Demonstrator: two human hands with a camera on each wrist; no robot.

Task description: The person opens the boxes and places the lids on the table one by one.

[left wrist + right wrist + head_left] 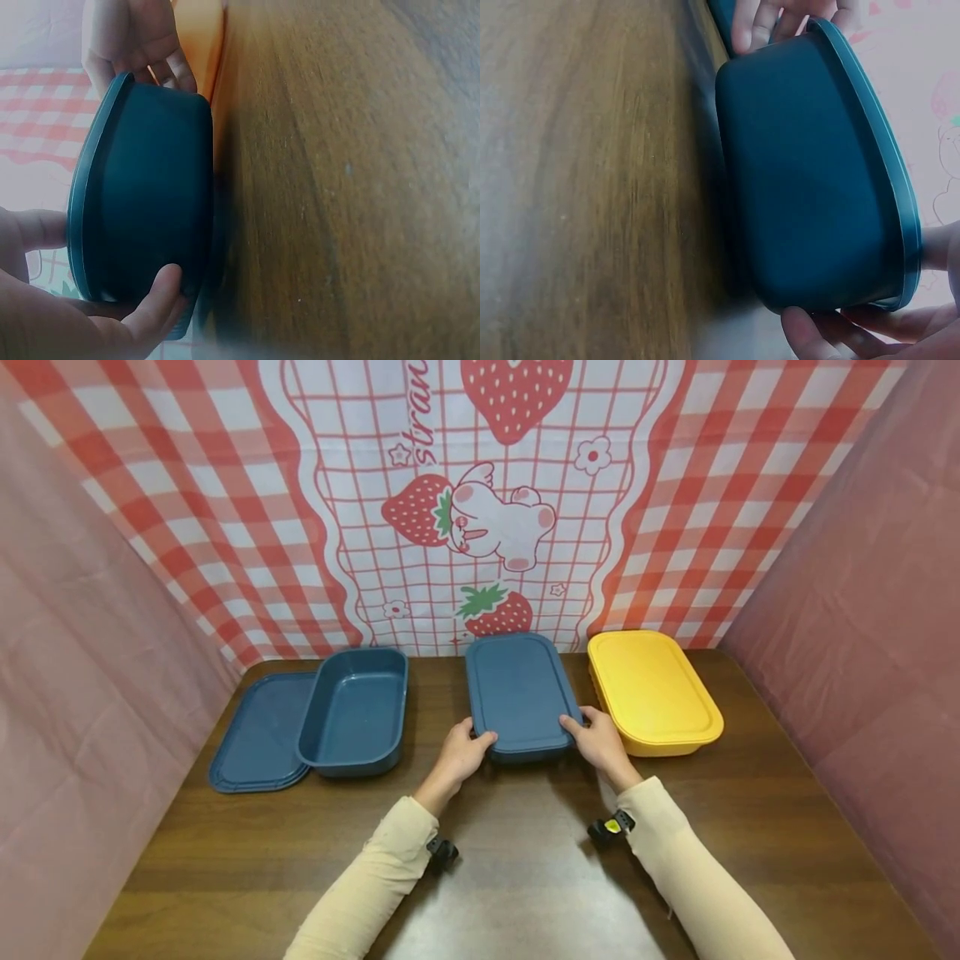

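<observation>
A blue food container with its lid [521, 689] on is held between both hands at the back middle of the wooden table. My left hand [461, 753] grips its near left corner, the thumb on the lid's edge. On the near right corner my right hand [602, 745] has its thumb over the lid and its fingers along the side. Seen from the left wrist, the blue container [154, 187] shows its smooth side wall, with fingers curled against it. In the right wrist view, the container's [802, 172] base edge is close over the tabletop.
A yellow lidded container [652, 689] stands to the right, close by my right hand. At the left is an uncovered blue container [360, 718], its edge overlapping a loose blue lid [262, 731]. A strawberry-print curtain [495, 527] hangs behind the table [517, 860].
</observation>
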